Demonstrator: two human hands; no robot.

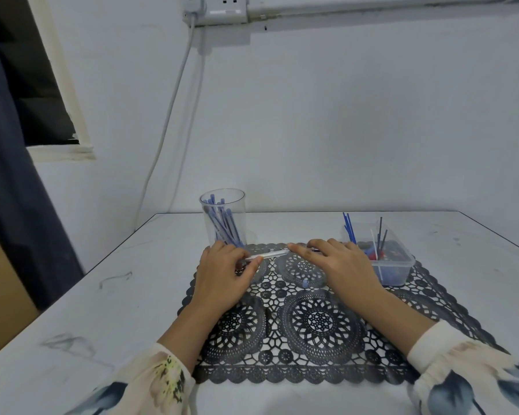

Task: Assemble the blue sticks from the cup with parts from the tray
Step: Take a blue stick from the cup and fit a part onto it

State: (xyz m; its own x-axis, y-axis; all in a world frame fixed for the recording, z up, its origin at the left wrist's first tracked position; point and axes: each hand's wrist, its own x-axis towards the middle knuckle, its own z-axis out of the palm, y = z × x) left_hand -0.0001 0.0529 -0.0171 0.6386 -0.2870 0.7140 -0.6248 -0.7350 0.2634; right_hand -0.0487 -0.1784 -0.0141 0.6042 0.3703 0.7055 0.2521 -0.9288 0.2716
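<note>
floral fabric sleeves (150,381) nearest. l hand (222,271) pinches slim clear plastic tube (268,254) over black lace mat (312,324); r hand (339,262) covers other end, grip hidden. blue sticks (222,226) in clear plastic cup (240,211). best: keep tube level, push straight.

Cup (222,217): clear, upright, at the mat's far left corner, holding blue sticks (224,224) that lean inside it.

Tray (402,265): clear, rectangular, on the mat's right side. It holds thin blue rods (349,229), dark rods (381,235) and one white rod, all leaning up past the rim, with small red and blue parts (372,254) at the bottom.

Tube (270,254): clear, roughly level, pinched at one end by the left hand (226,271). The right hand (333,259) is at the other end, grip unclear.
</note>
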